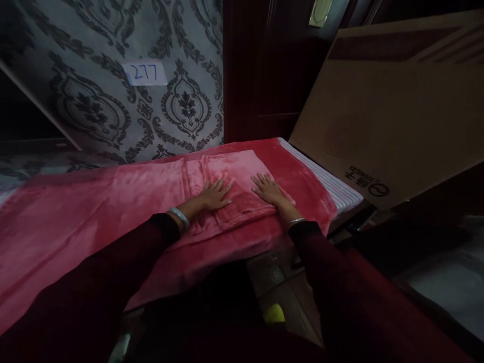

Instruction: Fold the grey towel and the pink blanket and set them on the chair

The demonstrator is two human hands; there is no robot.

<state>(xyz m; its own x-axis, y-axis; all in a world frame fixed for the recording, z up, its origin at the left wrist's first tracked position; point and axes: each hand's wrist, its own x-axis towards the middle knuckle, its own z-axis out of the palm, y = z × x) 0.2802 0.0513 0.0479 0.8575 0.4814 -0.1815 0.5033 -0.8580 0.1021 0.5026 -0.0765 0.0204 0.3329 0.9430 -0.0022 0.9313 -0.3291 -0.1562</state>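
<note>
A pink plush blanket [147, 184] covers a narrow bed, and its right part is folded into a flat, layered rectangle. My left hand [215, 195] lies palm down on that folded part, near its left side, with the fingers spread. Farther right, my right hand [267, 189] rests flat on the folded part close to its right edge, fingers apart. Neither hand grips anything. Beyond the fold, a single deeper red layer [302, 176] of plush reaches toward the bed's right end.
Striped bedding [325, 176] shows at the bed's right end. A large cardboard sheet [393, 116] leans beside it. Behind the bed are patterned wallpaper [189, 106] with a paper label [145, 73] reading 277, and a dark red door [260, 75]. A yellow object [275, 313] is on the floor below.
</note>
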